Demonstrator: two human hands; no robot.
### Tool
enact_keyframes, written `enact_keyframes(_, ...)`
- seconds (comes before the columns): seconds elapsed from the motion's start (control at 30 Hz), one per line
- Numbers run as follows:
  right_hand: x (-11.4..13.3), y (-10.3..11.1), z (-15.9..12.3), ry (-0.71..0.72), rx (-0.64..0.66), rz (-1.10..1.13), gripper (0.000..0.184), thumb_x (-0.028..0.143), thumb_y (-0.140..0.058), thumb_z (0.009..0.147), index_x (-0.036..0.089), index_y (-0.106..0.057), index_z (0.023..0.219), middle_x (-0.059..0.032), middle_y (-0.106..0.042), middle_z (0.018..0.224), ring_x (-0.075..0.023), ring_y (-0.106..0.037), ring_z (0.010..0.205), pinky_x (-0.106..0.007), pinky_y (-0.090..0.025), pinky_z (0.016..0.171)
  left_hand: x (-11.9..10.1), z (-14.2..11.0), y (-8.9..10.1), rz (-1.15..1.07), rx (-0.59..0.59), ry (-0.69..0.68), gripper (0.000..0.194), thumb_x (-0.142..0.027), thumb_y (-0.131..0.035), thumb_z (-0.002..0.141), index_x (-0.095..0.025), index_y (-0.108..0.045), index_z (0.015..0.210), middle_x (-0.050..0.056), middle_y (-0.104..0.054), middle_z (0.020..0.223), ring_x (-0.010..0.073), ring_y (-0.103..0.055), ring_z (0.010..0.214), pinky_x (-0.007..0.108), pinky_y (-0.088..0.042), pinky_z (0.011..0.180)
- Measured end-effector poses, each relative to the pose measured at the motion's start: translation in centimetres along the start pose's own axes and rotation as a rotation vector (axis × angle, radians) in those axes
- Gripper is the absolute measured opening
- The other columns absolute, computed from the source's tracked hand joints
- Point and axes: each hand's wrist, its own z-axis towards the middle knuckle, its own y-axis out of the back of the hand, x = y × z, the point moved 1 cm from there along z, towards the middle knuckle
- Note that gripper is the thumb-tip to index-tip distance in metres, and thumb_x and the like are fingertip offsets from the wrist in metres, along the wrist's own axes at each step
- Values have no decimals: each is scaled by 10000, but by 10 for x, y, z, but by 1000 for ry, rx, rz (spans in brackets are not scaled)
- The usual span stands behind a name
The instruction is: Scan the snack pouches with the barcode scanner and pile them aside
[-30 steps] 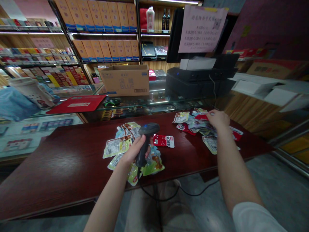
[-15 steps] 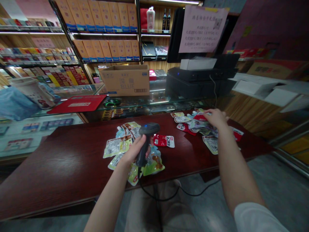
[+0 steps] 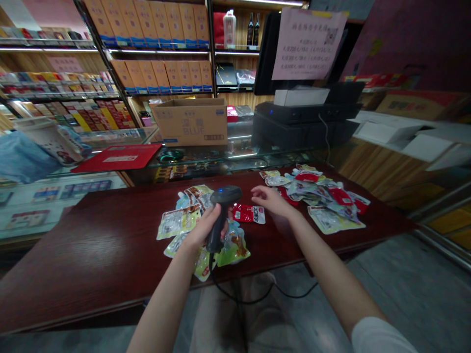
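My left hand (image 3: 208, 226) is wrapped round the handle of a black barcode scanner (image 3: 225, 196), whose head has a small blue light. Beneath and around it lies a loose pile of green and white snack packets (image 3: 178, 223). A single red snack packet (image 3: 249, 214) rests on the table just right of the scanner. Over the table by that packet's right end hovers my right hand (image 3: 271, 200), fingers loosely bent and apart, with nothing seen in them. Further right is a bigger heap of mixed snack packets (image 3: 312, 189), red, green and silvery.
The dark red table (image 3: 99, 245) meets a glass counter holding a cardboard box (image 3: 193, 122), a red folder (image 3: 119, 158), a computer mouse (image 3: 171, 156) and black till equipment (image 3: 305, 125). The scanner's cable (image 3: 253, 302) hangs over the table's front edge.
My right hand has come left from the heap of packets to beside the single red packet. My left hand and the scanner have stayed almost in place.
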Motion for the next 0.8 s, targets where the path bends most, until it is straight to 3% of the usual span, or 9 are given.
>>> enact_keyframes(0.07,5,-27,-1,-12,183,-88,405,402,-784,753,190,-718,1092,-71,-731,982,-185,-660,801,-318,-516,752,2,1,2,-9,-11,-8,732,-787,-679,711,-131,-598,1026,-3,-609,692,78,-477,400,227,-363,391)
enact_keyframes(0.2,14,-44,-2,-2,265,-382,476,419,-816,751,184,-711,1151,-99,-720,1049,-241,-662,966,-352,-490,867,3,1,4,-17,-14,-7,732,-789,-673,716,-126,-599,1019,-1,-610,692,74,-480,398,218,-356,380)
enact_keyframes(0.43,12,-40,-3,-81,261,-518,282,404,-774,807,191,-708,978,-83,-703,1010,-236,-656,940,-322,-463,823,0,1,3,-42,5,-5,730,-770,-705,698,-128,-599,1030,-8,-615,709,66,-486,402,211,-368,387)
enact_keyframes(0.6,15,-20,-7,-189,165,-535,451,512,-691,868,165,-641,1151,-150,-697,1151,-282,-668,1049,-333,-474,854,0,1,4,-32,6,-11,728,-775,-687,712,-129,-600,1035,-13,-601,676,75,-486,404,214,-363,385)
enact_keyframes(0.7,13,-6,-11,-283,255,-512,506,542,-747,801,167,-654,1128,-147,-727,1077,-277,-696,953,-317,-482,774,1,1,4,-13,13,-15,738,-786,-662,728,-118,-604,1034,-9,-594,656,81,-483,403,222,-367,390)
enact_keyframes(0.8,7,1,-11,-298,302,-480,409,465,-825,709,189,-685,976,-90,-740,942,-245,-693,846,-292,-459,700,5,3,6,-19,18,-30,734,-777,-660,741,-114,-604,1051,5,-613,690,82,-488,402,229,-371,388)
